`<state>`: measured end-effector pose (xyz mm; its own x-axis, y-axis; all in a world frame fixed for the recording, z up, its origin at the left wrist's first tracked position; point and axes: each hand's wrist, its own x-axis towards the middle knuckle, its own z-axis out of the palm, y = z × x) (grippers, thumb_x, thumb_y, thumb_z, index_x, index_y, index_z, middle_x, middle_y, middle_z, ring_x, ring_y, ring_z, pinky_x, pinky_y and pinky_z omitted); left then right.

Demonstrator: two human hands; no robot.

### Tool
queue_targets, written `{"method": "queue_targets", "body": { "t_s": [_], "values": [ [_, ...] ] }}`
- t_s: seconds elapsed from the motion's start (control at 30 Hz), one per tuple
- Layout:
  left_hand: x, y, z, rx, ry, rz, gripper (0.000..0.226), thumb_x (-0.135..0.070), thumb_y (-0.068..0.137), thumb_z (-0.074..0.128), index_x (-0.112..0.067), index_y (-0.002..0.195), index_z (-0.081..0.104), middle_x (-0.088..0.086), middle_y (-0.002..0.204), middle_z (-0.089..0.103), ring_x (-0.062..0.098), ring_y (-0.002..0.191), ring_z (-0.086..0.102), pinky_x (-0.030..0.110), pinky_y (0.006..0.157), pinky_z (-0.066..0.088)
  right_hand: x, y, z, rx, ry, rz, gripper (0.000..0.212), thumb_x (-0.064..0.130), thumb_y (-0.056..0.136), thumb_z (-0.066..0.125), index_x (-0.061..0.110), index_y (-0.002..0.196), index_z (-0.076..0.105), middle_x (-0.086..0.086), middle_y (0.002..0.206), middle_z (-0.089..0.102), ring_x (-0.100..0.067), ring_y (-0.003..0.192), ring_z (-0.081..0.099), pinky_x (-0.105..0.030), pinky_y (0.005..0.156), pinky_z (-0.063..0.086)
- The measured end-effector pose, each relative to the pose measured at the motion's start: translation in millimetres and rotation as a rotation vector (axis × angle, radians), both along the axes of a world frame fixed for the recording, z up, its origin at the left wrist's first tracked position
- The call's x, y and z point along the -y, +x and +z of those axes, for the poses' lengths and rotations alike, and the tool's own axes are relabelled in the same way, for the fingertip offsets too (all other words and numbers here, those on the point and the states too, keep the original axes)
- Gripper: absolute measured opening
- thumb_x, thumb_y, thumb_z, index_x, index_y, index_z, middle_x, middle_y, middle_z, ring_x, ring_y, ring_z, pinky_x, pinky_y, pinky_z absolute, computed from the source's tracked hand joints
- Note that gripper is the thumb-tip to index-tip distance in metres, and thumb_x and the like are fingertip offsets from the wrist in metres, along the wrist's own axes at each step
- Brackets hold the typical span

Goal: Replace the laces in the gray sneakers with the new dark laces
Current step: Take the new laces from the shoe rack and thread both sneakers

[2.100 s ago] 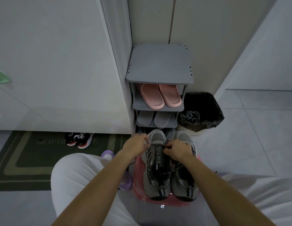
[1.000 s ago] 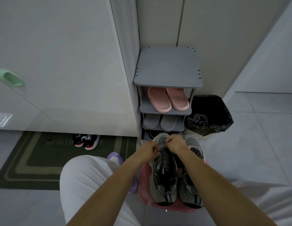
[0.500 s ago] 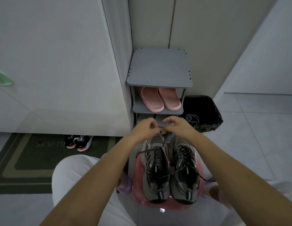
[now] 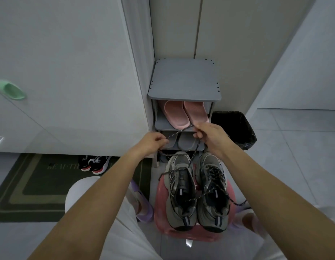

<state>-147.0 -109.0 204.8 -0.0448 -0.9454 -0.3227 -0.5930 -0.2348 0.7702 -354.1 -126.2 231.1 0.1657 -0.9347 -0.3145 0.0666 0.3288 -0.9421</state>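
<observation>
Two gray sneakers stand side by side on a pink stool (image 4: pixel 193 232), heels toward me. The left sneaker (image 4: pixel 179 192) has a dark speckled lace (image 4: pixel 194 153) running through its front eyelets only. Both lace ends rise from its toe. My left hand (image 4: pixel 153 141) pinches one end and my right hand (image 4: pixel 209 134) pinches the other, both raised above and beyond the toes. The right sneaker (image 4: pixel 212 190) is laced in the dark lace, with a loose end trailing off to the right.
A gray shoe rack (image 4: pixel 184 85) stands just beyond the stool, with pink slippers (image 4: pixel 185 113) and gray slippers on its shelves. A bin with a black bag (image 4: pixel 236 128) sits to its right. Small black-and-red shoes (image 4: pixel 94 163) lie on a green doormat (image 4: pixel 30 184).
Both hands left the left sneaker's toe and rose up and away from me, drawing the two lace ends out long and taut.
</observation>
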Motion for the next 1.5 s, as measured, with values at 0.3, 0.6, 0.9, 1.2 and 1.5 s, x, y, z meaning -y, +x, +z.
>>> {"method": "queue_targets", "body": {
  "t_s": [0.3,0.6,0.9,1.2,1.5],
  "values": [
    [-19,32,-31,0.063,0.157,0.102,0.016,-0.017,0.094,0.056,-0.005,0.092,0.067,0.007,0.082,0.064,0.017,0.078,0.059,0.033,0.081,0.050,1,-16,16,0.103,0.016,-0.202,0.026,0.019,0.093,0.054,0.014,0.069,0.063,0.009,0.035,0.035,-0.007,0.049,0.046,-0.020,0.062,0.038],
    [-37,30,-45,0.061,0.309,0.112,0.028,-0.029,0.093,0.058,-0.009,0.075,0.065,0.003,0.065,0.067,0.016,0.062,0.061,0.038,0.079,0.054,-7,-21,-13,-0.888,-0.240,0.388,0.020,0.026,0.090,0.058,0.013,0.078,0.067,0.005,0.066,0.057,-0.018,0.070,0.057,-0.027,0.071,0.048],
    [-40,21,-45,-0.076,0.329,0.295,0.014,-0.012,0.096,0.048,-0.009,0.086,0.057,0.003,0.071,0.062,0.013,0.058,0.055,0.022,0.051,0.038,-30,-8,-51,-1.548,-0.379,0.519,0.035,0.035,0.091,0.047,0.025,0.124,0.056,-0.005,0.127,0.049,-0.025,0.121,0.044,-0.040,0.102,0.031],
    [-39,-50,-56,0.247,0.118,-0.114,0.017,-0.025,0.088,0.063,-0.011,0.093,0.071,0.006,0.089,0.068,0.022,0.084,0.063,0.029,0.072,0.045,-57,7,-75,-1.483,-0.216,0.581,0.038,0.056,0.086,0.046,0.030,0.097,0.070,0.000,0.101,0.065,-0.022,0.104,0.056,-0.038,0.094,0.030],
    [-34,-46,-57,0.393,0.165,-0.180,0.022,-0.025,0.094,0.054,-0.004,0.096,0.060,0.015,0.102,0.062,0.029,0.094,0.060,0.032,0.072,0.041,-56,9,-76,-1.277,-0.036,0.437,0.019,0.032,0.084,0.053,0.021,0.079,0.067,0.005,0.077,0.058,-0.018,0.076,0.052,-0.035,0.095,0.034]
  ]
}}
